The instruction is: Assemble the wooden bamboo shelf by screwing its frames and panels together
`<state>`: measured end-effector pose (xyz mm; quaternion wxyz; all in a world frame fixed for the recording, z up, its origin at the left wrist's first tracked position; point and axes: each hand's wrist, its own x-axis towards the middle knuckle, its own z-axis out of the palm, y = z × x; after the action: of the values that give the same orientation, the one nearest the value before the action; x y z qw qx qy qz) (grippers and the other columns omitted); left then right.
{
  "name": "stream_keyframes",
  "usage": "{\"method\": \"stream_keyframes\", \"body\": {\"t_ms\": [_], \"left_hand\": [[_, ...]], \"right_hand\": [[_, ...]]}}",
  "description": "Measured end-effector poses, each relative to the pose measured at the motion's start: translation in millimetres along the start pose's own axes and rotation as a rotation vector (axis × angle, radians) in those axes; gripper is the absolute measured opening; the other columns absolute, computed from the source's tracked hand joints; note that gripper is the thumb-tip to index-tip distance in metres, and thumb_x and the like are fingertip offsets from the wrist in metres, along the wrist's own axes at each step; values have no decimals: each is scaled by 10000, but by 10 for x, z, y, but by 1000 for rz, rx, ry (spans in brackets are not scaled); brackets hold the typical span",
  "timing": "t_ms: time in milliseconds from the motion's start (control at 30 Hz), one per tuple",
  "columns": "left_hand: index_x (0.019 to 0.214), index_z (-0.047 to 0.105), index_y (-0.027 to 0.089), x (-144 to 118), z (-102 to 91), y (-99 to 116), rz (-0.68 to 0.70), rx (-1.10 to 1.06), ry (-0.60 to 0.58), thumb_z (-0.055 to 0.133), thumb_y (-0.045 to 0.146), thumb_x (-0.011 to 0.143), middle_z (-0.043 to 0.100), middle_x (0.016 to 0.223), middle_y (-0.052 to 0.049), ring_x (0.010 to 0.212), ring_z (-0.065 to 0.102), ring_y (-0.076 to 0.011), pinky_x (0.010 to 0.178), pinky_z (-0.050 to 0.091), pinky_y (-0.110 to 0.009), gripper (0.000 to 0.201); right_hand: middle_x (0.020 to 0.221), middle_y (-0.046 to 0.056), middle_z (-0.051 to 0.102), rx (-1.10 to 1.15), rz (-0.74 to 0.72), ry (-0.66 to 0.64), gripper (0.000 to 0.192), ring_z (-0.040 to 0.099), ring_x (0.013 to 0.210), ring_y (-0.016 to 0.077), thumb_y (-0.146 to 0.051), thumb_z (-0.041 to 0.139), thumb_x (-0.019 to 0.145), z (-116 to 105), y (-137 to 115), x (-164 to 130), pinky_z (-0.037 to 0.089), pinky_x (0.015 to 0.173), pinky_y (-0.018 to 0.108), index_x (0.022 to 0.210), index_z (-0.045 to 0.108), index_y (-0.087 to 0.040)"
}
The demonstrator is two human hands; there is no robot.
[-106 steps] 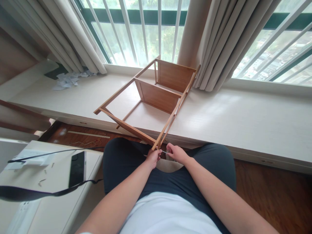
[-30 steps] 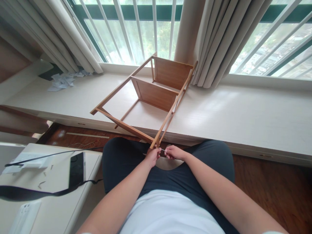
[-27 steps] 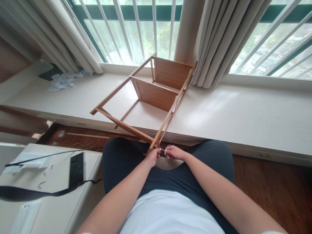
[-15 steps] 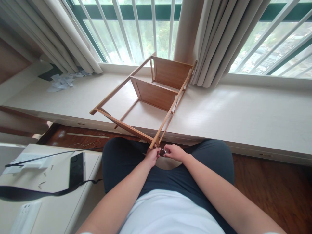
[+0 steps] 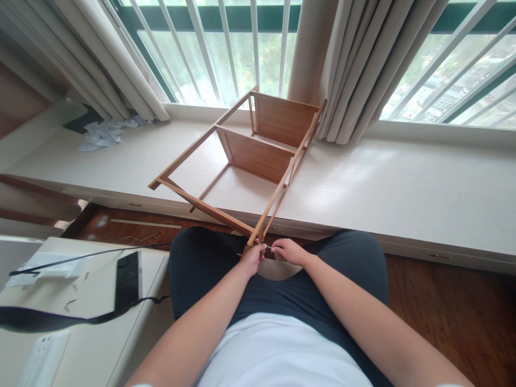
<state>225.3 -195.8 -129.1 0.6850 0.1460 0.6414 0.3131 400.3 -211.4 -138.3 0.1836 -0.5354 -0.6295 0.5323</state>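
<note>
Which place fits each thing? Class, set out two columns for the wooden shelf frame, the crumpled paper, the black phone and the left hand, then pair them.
Things:
1. wooden shelf frame
2. crumpled paper
3. black phone
4. left hand

Places:
A. on the white side table, lower left
B. at the frame's near corner, over the lap
C. far left of the ledge, by the curtain
D. lying on the window ledge, one end jutting towards the person

Pairs: 1-D, 2-C, 3-A, 4-B

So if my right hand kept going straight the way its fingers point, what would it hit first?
Probably the left hand: the right hand points leftward at it, beside the near corner of the light brown wooden shelf frame. Depth is unclear.
</note>
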Motion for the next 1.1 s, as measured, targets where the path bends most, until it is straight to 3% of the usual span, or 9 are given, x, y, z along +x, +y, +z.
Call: {"method": "stream_keyframes", "body": {"t_ms": [167, 400, 500, 633, 867, 1100], "left_hand": [[817, 620, 149, -5, -1, 0, -1, 4, -13, 828, 71, 633, 643, 695, 10, 565, 568, -78, 504, 366, -191, 289], [805, 630, 144, 35, -8, -23, 3, 18, -6, 818, 74, 643, 644, 685, 6, 570, 564, -81, 503, 364, -192, 257], [788, 628, 141, 51, -12, -32, 2, 24, 4, 830, 85, 632, 639, 672, 6, 570, 567, -84, 509, 371, -195, 262], [804, 623, 143, 48, -10, -30, 5, 27, 0, 832, 83, 625, 649, 689, 4, 558, 560, -76, 506, 369, -192, 282], [836, 622, 152, 40, -6, -20, 11, 18, -3, 836, 85, 619, 623, 662, 24, 516, 534, -66, 490, 347, -192, 312], [820, 617, 153, 24, 2, -6, 8, 14, 0, 817, 71, 629, 619, 652, 23, 514, 529, -66, 488, 352, -190, 288]], "right_hand": [[562, -18, 591, 217, 159, -77, 280, 483, 500, 96, -272, 500, 940, 43, 37, 37, 406, 591, 221, 799, 705, -144], [550, -21, 577, 245, 228, -89, 301, 469, 459, 93, -317, 467, 963, 41, 24, 43, 405, 541, 223, 786, 647, -153], [605, -32, 609, 147, 170, -32, 172, 535, 540, 110, -342, 615, 894, 1, -17, 12, 407, 571, 223, 867, 645, -175], [705, -36, 646, -113, 70, 75, 211, 558, 624, 112, -305, 777, 759, -71, -114, -41, 376, 601, 218, 881, 645, -195], [771, -34, 685, -381, 62, 136, 196, 585, 689, 129, -246, 753, 779, -99, -233, -76, 307, 622, 231, 926, 624, -241], [818, -3, 715, -483, 106, 157, 159, 608, 752, 165, -312, 746, 814, -102, -272, -84, 290, 630, 254, 927, 652, -251]]}}
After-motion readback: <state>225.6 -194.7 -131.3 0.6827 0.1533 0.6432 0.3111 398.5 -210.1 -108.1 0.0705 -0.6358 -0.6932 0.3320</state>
